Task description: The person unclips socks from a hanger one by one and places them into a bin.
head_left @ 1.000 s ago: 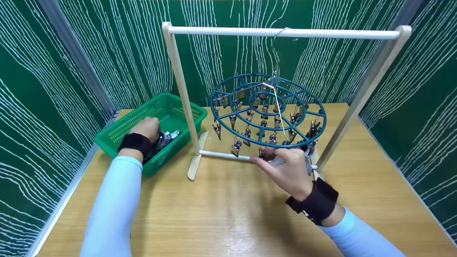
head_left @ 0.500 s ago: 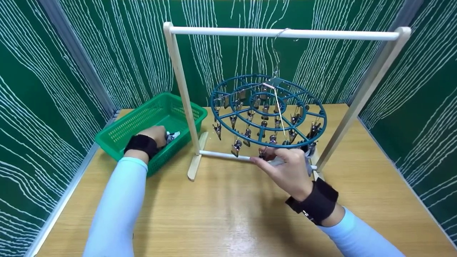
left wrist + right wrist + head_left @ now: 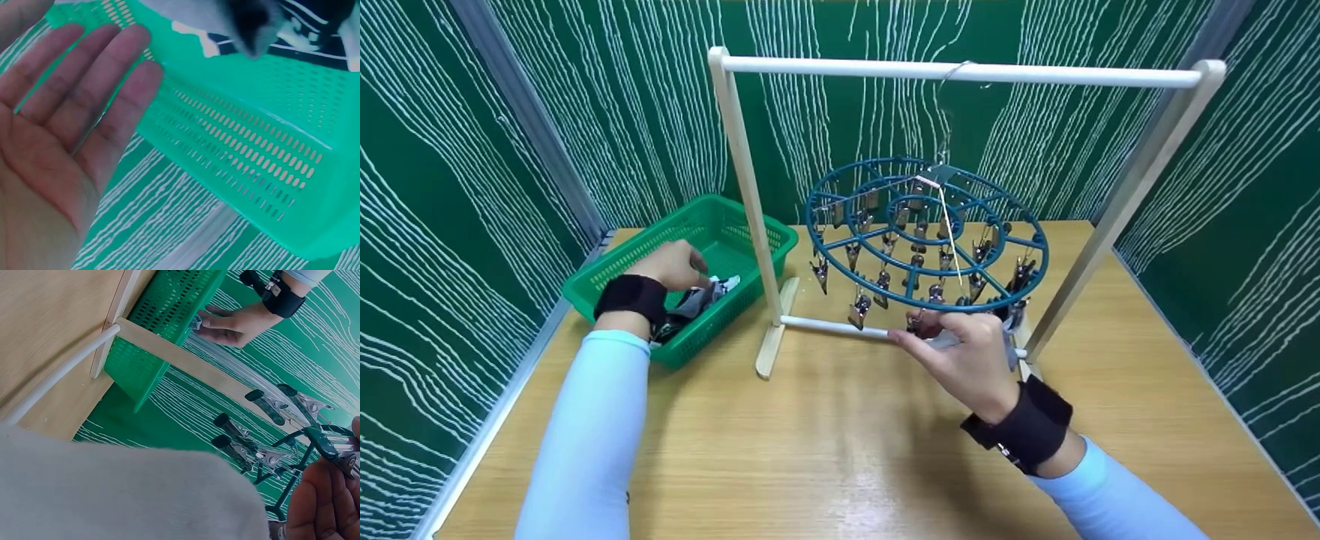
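Over the green basket (image 3: 793, 241), my left hand (image 3: 671, 264) is raised above crumpled dark, grey and white cloth (image 3: 694, 301). Its fingers are extended and apart in the left wrist view, the palm (image 3: 39, 169) bare, with the patterned cloth (image 3: 304, 34) beyond. My right hand (image 3: 967, 356) is at the near edge of the round blue-green clip hanger (image 3: 810, 217). It pinches a metal clip (image 3: 332, 447) with dark tips between thumb and fingers. Pale grey fabric (image 3: 140, 495) fills the lower part of the right wrist view, close by that hand.
The hanger hangs by a wire hook from the white top rail (image 3: 840, 67) of a wooden rack. Several metal clips (image 3: 860, 309) dangle from its rings. The rack's left post (image 3: 746, 172) stands between basket and hanger, and a lower white bar (image 3: 832, 327) crosses near the table (image 3: 825, 427).
My left hand first reaches along the cloth, then lifts up and left from it with its fingers spread, uncovering more of the cloth. The right hand stays at the clip.
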The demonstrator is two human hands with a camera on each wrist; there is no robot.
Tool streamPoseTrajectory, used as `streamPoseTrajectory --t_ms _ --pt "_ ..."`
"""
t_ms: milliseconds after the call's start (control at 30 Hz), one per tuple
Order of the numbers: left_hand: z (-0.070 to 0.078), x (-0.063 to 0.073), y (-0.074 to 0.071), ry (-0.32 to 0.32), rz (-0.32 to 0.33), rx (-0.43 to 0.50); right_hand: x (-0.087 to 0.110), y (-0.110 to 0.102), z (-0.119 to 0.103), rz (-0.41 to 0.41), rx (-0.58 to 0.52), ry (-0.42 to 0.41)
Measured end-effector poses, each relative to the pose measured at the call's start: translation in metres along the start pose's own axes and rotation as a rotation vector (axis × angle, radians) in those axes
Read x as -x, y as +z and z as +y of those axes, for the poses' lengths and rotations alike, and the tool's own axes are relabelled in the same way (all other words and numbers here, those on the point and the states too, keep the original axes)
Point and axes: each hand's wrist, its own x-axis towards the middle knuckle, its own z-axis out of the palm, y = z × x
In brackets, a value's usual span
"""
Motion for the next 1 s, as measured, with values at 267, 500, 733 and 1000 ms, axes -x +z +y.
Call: streamPoseTrajectory --t_ms 267,500,733,1000 --pt "0.019 0.012 -0.004 0.036 0.186 0.057 0.002 0.000 -0.001 -0.010 0.006 0.002" --pt "0.048 0.032 -0.006 0.142 0.354 0.066 0.003 -0.001 -0.001 -0.015 0.009 0.018" --pt "0.076 0.056 -0.007 0.303 0.457 0.026 0.001 -0.002 -0.001 -0.021 0.016 0.008" --pt "0.116 0.082 0.007 0.580 0.621 -0.114 0.002 -0.003 -0.001 -0.028 0.010 0.031"
